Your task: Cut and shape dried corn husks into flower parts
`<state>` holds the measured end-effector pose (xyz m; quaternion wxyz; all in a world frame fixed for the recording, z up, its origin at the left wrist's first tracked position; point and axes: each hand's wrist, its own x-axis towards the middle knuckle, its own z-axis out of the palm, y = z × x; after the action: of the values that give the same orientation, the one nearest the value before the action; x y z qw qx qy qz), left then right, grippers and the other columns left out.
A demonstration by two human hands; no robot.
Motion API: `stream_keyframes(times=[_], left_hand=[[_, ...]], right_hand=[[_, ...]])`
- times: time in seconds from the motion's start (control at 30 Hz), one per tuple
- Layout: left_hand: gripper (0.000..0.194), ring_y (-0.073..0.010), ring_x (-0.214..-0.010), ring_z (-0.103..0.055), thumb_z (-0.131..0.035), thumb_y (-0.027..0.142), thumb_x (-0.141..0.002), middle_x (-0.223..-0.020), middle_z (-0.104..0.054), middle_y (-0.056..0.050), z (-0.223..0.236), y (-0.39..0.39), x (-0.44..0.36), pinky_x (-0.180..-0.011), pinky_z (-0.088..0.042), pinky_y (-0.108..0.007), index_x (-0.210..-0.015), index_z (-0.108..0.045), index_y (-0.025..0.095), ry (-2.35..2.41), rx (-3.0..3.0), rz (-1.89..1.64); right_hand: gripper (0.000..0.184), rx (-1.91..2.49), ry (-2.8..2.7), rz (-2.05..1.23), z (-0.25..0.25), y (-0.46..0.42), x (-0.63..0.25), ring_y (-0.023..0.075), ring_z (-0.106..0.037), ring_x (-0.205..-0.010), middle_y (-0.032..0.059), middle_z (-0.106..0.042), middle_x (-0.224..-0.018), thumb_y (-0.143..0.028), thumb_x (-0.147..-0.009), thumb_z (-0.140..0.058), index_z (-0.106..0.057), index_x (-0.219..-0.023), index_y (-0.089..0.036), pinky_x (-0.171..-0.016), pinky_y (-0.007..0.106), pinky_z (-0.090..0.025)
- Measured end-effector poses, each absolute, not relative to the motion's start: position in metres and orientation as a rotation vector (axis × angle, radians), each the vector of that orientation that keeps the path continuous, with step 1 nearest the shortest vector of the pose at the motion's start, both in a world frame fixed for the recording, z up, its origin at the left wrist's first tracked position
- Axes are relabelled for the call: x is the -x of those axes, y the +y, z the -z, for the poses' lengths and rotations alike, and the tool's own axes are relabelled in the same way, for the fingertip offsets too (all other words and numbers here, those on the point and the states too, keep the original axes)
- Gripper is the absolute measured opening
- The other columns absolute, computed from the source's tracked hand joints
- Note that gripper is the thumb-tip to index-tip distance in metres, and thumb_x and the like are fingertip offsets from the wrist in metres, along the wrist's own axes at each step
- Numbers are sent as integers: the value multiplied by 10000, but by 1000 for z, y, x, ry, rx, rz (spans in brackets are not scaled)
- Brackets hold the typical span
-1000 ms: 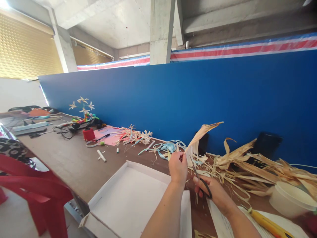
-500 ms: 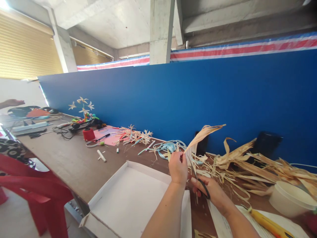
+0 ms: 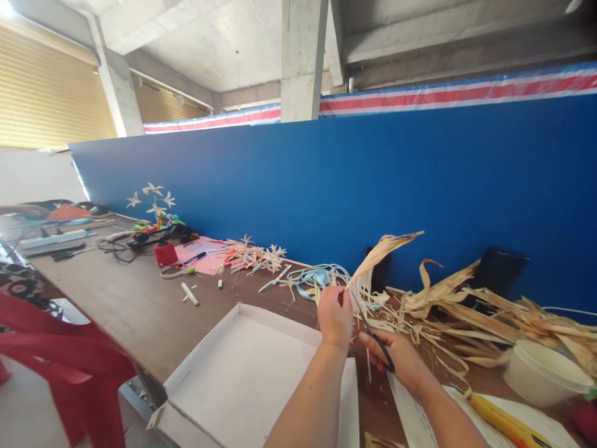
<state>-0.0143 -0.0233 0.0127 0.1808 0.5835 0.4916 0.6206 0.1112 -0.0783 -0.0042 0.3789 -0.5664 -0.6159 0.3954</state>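
My left hand pinches the lower end of a dried corn husk, whose pale tan blade fans up and to the right. My right hand is closed round the black handles of a pair of scissors. The scissor blades point up toward the husk just right of my left fingers; whether they touch it I cannot tell. Beyond my hands lies a heap of loose dried husks and thin cut strips.
A shallow white box lies left of my forearms. At right are a cream bowl and a yellow-handled tool on paper. Light blue ribbon, husk flowers and a red thread spool line the back. A blue partition stands behind.
My hands keep nearly the same pose, with the husk and scissors still held. At far left, another person's hand has come down toward the table.
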Motion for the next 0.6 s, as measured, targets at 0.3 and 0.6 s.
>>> stream_keyframes(times=[0.3,0.6], left_hand=[[212,-139,-722,-529,-443,311,-813,-769,-599,-26,-11,-21,16,-687,-388,-248,-782,-615,192,1401,-1536,-1693],[231,-123,-651,-532,-436,340,-800,-705,-614,0,-7,-15,13,-636,-386,-226,-758,-605,188,1329,-1408,-1661]], right_hand=[[323,1439,-1563,-996,-1,-79,-111,106,-391,-411,-53,-459,-415,-494,-680,-609,-629,-693,-172,-456,242,-276],[379,1475,-1544,-1010,-3,-79,-111,113,-384,-405,-56,-445,-408,-528,-659,-609,-657,-775,-170,-455,250,-273]])
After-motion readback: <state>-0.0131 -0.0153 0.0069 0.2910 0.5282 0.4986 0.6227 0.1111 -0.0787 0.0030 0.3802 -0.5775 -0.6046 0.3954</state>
